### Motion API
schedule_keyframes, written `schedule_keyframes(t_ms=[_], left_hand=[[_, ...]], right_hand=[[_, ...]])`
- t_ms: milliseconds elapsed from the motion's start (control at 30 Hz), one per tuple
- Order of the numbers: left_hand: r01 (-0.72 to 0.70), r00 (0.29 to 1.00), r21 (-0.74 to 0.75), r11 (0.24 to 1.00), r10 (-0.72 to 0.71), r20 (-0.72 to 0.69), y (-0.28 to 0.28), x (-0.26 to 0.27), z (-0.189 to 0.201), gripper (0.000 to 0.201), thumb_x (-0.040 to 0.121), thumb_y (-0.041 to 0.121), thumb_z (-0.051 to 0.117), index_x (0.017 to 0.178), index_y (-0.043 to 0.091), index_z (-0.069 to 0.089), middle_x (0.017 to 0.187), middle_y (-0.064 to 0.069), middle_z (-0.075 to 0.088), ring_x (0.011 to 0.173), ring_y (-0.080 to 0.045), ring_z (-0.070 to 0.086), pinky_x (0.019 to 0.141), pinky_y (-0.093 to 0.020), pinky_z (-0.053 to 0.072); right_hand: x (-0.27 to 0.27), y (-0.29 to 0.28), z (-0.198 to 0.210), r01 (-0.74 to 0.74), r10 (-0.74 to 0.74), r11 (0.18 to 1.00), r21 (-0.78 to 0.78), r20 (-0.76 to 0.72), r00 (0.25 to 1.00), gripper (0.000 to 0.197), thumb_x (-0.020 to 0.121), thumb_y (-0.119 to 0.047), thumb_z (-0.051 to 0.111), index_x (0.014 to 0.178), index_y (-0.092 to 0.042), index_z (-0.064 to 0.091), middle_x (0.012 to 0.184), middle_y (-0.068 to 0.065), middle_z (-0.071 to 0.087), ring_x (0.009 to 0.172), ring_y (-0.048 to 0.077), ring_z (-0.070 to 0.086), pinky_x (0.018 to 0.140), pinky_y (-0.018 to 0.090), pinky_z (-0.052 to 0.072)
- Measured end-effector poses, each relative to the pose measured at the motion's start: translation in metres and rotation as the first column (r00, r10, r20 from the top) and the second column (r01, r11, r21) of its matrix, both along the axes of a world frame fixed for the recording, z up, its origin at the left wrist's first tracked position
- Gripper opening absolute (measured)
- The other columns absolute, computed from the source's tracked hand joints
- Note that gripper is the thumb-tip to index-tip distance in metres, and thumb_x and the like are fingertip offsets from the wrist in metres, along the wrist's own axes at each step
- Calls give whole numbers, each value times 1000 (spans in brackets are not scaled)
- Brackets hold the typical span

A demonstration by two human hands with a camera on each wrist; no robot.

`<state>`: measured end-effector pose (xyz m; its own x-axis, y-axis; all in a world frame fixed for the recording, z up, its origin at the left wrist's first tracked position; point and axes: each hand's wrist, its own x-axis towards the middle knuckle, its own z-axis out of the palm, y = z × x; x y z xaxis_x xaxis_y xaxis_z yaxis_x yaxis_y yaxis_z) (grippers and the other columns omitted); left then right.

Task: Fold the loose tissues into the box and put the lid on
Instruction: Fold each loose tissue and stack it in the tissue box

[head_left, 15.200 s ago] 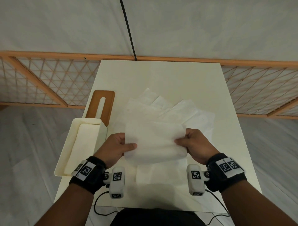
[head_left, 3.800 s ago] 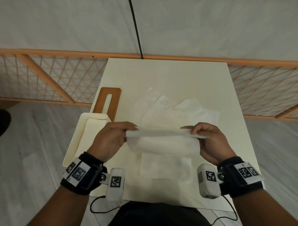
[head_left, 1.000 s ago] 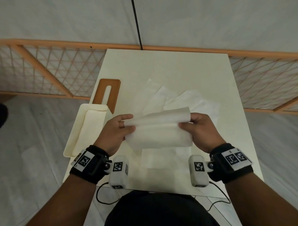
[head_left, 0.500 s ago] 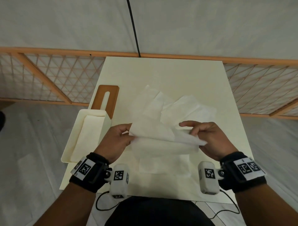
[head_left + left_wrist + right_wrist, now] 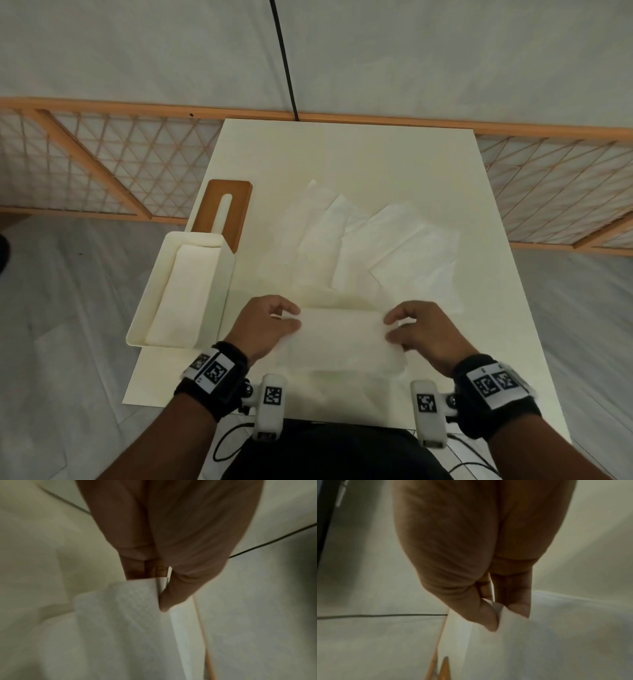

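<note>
A folded white tissue lies low over the table's near edge, held flat between both hands. My left hand pinches its left end, thumb against fingers; the left wrist view shows the tissue caught under the thumb. My right hand pinches the right end, and the tissue edge sits between thumb and finger. Several loose tissues lie spread on the table behind. The open cream box stands at the left with folded tissue inside. The brown slotted lid lies just beyond the box.
The cream table is narrow, and the box overhangs its left edge. An orange lattice fence runs behind the table on both sides. A black cable hangs down the wall at the back.
The tissue was held up, half open, with a flap being turned over. Now it is folded into a narrow strip and has come down towards the near table edge, with both hands at its ends.
</note>
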<state>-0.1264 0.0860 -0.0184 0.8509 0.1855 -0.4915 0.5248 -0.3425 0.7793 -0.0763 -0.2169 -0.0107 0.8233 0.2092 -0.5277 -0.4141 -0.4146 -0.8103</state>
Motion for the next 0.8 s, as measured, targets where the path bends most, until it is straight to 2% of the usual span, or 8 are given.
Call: schedule_keyframes(t_ms=[100, 167, 267, 367, 467, 567, 667, 800], left_hand=[[90, 996, 145, 985, -85, -39, -7, -5, -11, 19, 74, 21, 83, 87, 33, 74, 97, 4, 67, 85, -12, 67, 79, -32, 57], [123, 992, 176, 977, -117, -40, -11, -6, -14, 25, 74, 17, 82, 94, 30, 73, 98, 6, 66, 86, -8, 65, 76, -22, 53], [109, 994, 230, 967, -108, -20, -14, -1, -23, 21, 78, 15, 79, 94, 26, 72, 97, 11, 65, 83, -2, 62, 68, -8, 43], [130, 991, 310, 942, -122, -45, -17, 0, -38, 13, 82, 15, 77, 90, 24, 70, 91, 8, 66, 79, -2, 60, 63, -1, 37], [137, 991, 338, 931, -131, -41, -20, 1, -50, 11, 84, 16, 75, 89, 24, 70, 87, 5, 66, 79, -7, 60, 63, -2, 37], [130, 991, 354, 926, -132, -18, -20, 0, -54, 8, 84, 17, 76, 90, 20, 72, 88, 6, 64, 78, -6, 59, 68, -8, 42], [132, 990, 358, 925, -141, -1, -19, 5, -53, 12, 81, 20, 80, 82, 21, 68, 93, 4, 63, 80, -6, 59, 82, -24, 52], [98, 988, 386, 917, -137, 75, -24, 37, -41, 18, 79, 25, 80, 83, 21, 63, 97, 0, 61, 89, -15, 58, 80, -20, 41]], right_hand=[[-13, 2, -11, -24, 24, 991, -135, -2, 1000, 19, 70, 8, 76, 81, -6, 70, 85, 15, 72, 59, 26, 70, 54, 31, 56], [-14, 3, -14, -5, 8, 986, -164, 21, 1000, 20, 70, 9, 76, 81, -6, 70, 85, 15, 71, 60, 28, 70, 52, 31, 56], [-7, 3, -20, 0, 16, 978, -208, 74, 997, 22, 70, 8, 75, 82, -11, 71, 89, 8, 70, 58, 25, 70, 53, 28, 55], [-3, 5, -34, -101, 141, 931, -351, 91, 986, 27, 71, 2, 76, 81, -22, 68, 91, -1, 68, 65, 17, 68, 58, 20, 53], [-3, 8, -47, -146, 213, 883, -446, 103, 972, 30, 73, -1, 74, 85, -26, 66, 96, -3, 64, 78, 11, 59, 61, 7, 40], [-2, 10, -50, -159, 248, 846, -508, 111, 963, 28, 76, -2, 72, 93, -24, 68, 100, -2, 58, 85, 12, 54, 65, 9, 35], [-1, 10, -48, -181, 287, 813, -554, 110, 952, 25, 78, -4, 73, 100, -17, 71, 104, 1, 55, 92, 17, 55, 74, 17, 36], [10, 11, -34, -126, 267, 823, -554, 181, 947, 23, 77, -14, 80, 98, -18, 72, 101, -1, 49, 85, 13, 50, 73, 13, 30]])
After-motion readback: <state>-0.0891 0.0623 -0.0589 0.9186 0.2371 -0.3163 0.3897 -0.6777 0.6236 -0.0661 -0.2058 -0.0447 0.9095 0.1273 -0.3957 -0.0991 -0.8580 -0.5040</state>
